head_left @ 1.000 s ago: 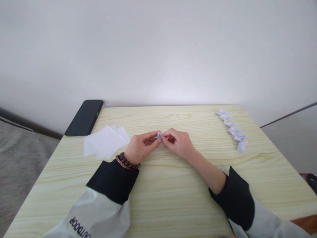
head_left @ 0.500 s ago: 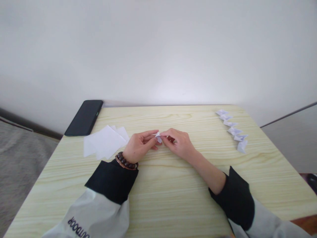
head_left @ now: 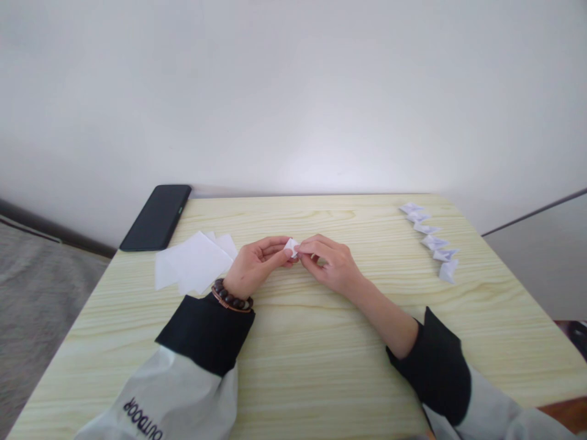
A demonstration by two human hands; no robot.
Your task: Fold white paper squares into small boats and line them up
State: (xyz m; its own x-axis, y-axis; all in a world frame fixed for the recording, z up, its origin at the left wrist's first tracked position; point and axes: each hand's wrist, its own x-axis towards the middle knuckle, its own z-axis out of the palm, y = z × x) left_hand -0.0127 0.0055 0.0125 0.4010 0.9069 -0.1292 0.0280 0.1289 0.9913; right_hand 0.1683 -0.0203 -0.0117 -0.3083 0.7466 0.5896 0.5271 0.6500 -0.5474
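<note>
Head view: left hand (head_left: pixel 259 266) holds the small folded paper (head_left: pixel 291 245) in a narrow thumb-and-finger grip over the middle tabletop (head_left: pixel 316 360); right hand (head_left: pixel 334 264), grip nearly closed, pinches the paper's right corner.

The table (head_left: pixel 321 373) stands before a wall (head_left: pixel 293 91). At its left rear corner lies a phone (head_left: pixel 156 218); overlapping paper sheets (head_left: pixel 197 263) lie just before it, toward the right. Near the right edge, six folded papers (head_left: pixel 427 229) run in a row from rear to front. Between these, left hand (head_left: pixel 254 263) and right hand (head_left: pixel 332 261) flank a paper piece (head_left: pixel 292 245).
</note>
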